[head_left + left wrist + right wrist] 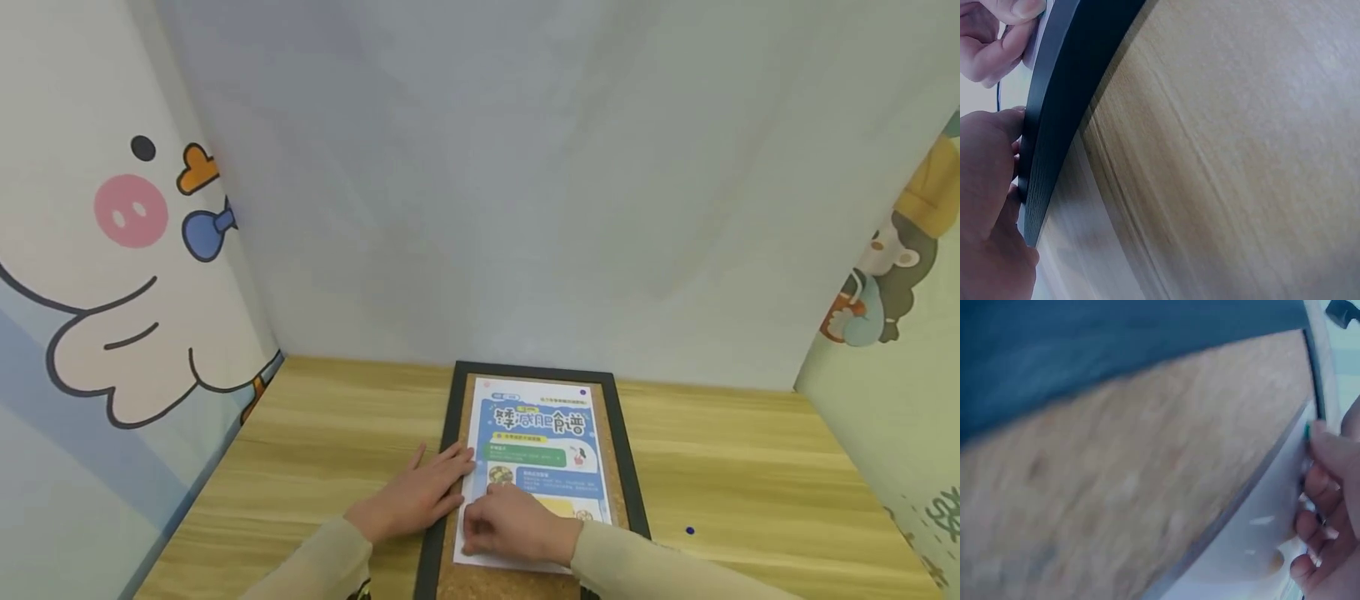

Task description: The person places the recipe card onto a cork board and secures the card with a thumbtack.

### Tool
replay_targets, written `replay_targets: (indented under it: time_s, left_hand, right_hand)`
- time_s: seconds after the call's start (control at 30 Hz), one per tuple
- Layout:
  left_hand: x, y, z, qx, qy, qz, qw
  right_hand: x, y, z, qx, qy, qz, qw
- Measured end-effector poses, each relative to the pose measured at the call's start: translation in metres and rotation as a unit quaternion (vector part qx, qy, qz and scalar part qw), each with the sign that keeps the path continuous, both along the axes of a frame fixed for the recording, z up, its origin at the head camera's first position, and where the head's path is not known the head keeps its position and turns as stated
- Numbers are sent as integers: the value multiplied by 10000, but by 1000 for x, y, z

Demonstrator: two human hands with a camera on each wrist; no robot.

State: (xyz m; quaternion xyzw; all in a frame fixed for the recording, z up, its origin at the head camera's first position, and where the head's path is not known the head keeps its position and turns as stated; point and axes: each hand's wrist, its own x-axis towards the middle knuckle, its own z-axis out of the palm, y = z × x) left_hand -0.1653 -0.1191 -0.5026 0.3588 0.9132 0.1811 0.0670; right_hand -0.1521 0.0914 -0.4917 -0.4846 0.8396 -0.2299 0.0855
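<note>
A poster with Chinese text and food pictures lies on a black-framed cork board. My left hand rests over the left side of the frame, its fingertips on the poster's edge. At the lower left of the poster, my right hand has its fingers curled. Its thumb is against a small green thumbtack at the sheet's corner, seen in the right wrist view; the hand covers most of it. A pink thumbtack and a dark blue one sit at the poster's top corners.
Another blue thumbtack lies on the wooden table to the right of the board. A plain grey cloth hangs behind the table, with cartoon-printed cloths on the left and right.
</note>
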Motion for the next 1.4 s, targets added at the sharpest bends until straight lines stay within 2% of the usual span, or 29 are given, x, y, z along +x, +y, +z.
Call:
replay_targets:
  time_s: [0.17,0.3,0.43,0.53,0.63,0.77,1.03,1.2,1.4]
  left_hand:
    - [0,2,2,33,-63,-43,10000]
    - [0,4,2,13,-98,-51,9999]
    - [0,5,2,-86,-72,-33,9999]
    - [0,6,2,-192,-46,-10,9998]
    - [0,8,3,-255,-45,7,9997]
    - [-1,9,4,-300,-83,16,9995]
    - [1,7,5,-337,-136,71,9993]
    - [1,6,4,-323,-100,85,9994]
    - [-1,3,3,-263,-30,35,9996]
  right_hand:
    - [-2,6,1,55,27,98,9999]
    - [-3,20,-2,-32,55,-87,9999]
    - [-7,41,-2,-162,53,-378,9991]
    - [-11,61,3,-144,-218,-655,9975]
    - [-13,82,8,-71,-457,-1052,9934]
    - [-13,113,11,-72,-502,-1524,9870]
    - [-5,163,7,-539,-642,-1927,9777]
    - [3,194,5,-705,-492,-2173,9723]
    - [10,227,3,-954,16,-2417,9656]
